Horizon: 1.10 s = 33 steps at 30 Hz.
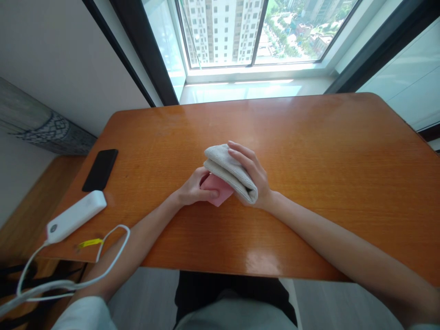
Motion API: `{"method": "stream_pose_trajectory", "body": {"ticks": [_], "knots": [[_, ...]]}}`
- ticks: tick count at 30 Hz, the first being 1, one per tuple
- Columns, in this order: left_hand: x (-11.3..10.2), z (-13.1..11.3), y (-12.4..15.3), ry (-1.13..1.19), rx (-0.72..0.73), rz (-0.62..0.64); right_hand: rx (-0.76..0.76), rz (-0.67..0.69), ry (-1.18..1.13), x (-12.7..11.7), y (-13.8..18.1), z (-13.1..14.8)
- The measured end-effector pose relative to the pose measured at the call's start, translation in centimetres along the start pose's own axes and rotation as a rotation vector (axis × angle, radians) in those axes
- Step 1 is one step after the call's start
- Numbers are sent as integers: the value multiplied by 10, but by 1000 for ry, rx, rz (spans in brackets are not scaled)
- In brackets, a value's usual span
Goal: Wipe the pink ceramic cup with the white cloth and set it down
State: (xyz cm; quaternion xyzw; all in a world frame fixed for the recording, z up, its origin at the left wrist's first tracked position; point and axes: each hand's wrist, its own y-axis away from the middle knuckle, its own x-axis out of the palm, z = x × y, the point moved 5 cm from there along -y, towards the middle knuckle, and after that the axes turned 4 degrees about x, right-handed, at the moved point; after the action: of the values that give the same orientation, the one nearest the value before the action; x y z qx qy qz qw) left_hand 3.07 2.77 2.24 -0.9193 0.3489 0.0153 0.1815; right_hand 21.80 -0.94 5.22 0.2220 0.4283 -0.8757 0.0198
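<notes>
My left hand grips a small pink item with a flat face and straight edges, thumb across its front. Its upper part is covered by a folded light grey cloth, so I cannot tell its full shape. Around the right side of the cloth curls my right hand, fingers over its top. The cloth rests against the pink item, tilted down toward the right. Both hands are close together above the middle of the wooden table.
On the table's left side lie a black phone and a white power strip. Its white cable, with a yellow tag, loops over my left forearm. A window stands beyond the far edge; a gathered curtain hangs left.
</notes>
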Motion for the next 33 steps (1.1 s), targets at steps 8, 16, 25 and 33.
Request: {"method": "stream_pose_trajectory", "body": {"ticks": [8, 16, 25, 33], "knots": [[8, -7, -2, -166, 96, -76, 3, -42, -49, 4, 2, 0], [20, -23, 6, -758, 317, -237, 154, -170, 124, -3, 1, -4], [18, -12, 13, -866, 190, -375, 22, -17, 309, 19, 2, 18], [11, -22, 7, -817, 132, -468, 232, -45, 58, 22, 1, 1]]}}
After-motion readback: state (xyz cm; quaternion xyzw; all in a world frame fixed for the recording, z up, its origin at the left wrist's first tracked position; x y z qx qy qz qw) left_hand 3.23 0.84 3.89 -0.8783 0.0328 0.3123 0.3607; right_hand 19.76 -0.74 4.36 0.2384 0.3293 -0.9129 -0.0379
